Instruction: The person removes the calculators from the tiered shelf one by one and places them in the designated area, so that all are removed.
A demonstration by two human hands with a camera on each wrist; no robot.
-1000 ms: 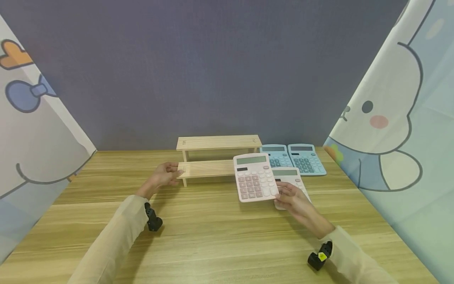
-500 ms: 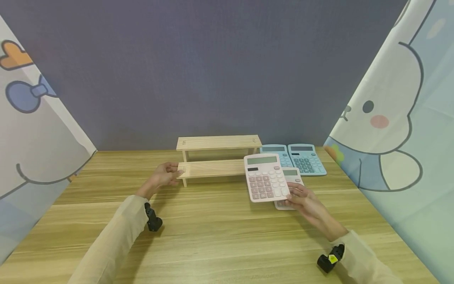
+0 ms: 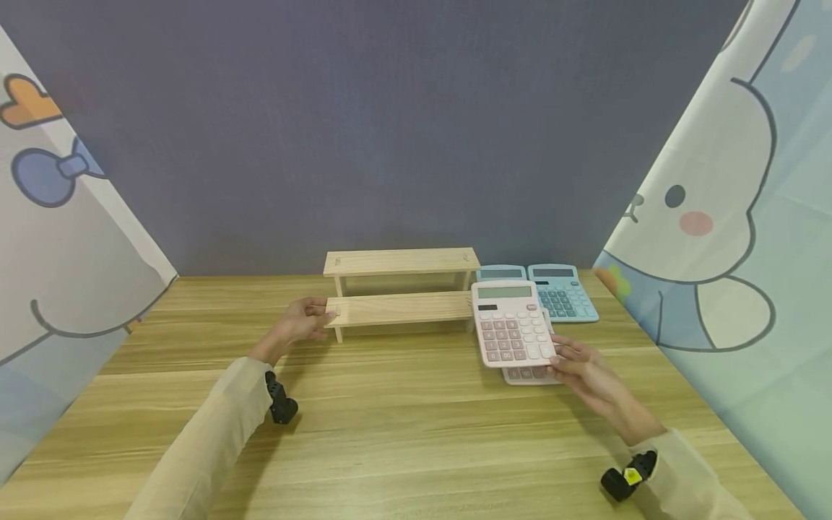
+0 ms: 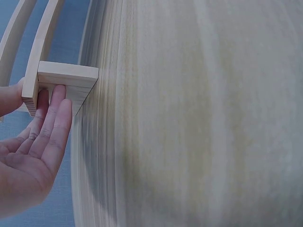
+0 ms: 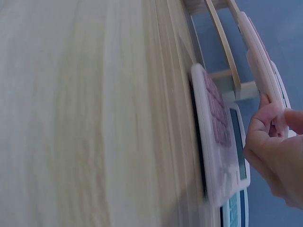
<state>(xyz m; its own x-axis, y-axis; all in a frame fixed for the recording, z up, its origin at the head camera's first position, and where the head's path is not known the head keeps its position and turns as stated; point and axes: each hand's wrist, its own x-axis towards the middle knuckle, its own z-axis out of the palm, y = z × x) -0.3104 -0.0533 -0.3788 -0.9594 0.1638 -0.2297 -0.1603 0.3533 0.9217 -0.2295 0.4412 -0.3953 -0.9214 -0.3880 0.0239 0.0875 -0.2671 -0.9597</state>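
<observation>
My right hand [image 3: 588, 375] pinches a pink calculator [image 3: 513, 325] by its lower right corner, thumb on top and fingers beneath. In the right wrist view this calculator [image 5: 265, 61] is raised above a second pink calculator [image 5: 215, 137] on the table. From the head, the held one covers most of that second calculator [image 3: 529, 375]. My left hand [image 3: 300, 323] grips the left end of the lower shelf board [image 3: 396, 309] of a two-tier wooden rack. The left wrist view shows the thumb over the board [image 4: 31, 90] and the fingers below it, near the rack's leg [image 4: 68, 71].
Two blue calculators lie at the back right; one blue calculator [image 3: 562, 292] shows well, the other [image 3: 500, 272] is partly covered. The rack's upper board [image 3: 401, 261] stands near the dark back wall [image 3: 390, 130]. Patterned side panels [image 3: 702, 238] flank the wooden table [image 3: 364, 433].
My right hand has carried the pink calculator to the right, from in front of the rack's right end to above the second pink calculator. My left hand stays on the rack.
</observation>
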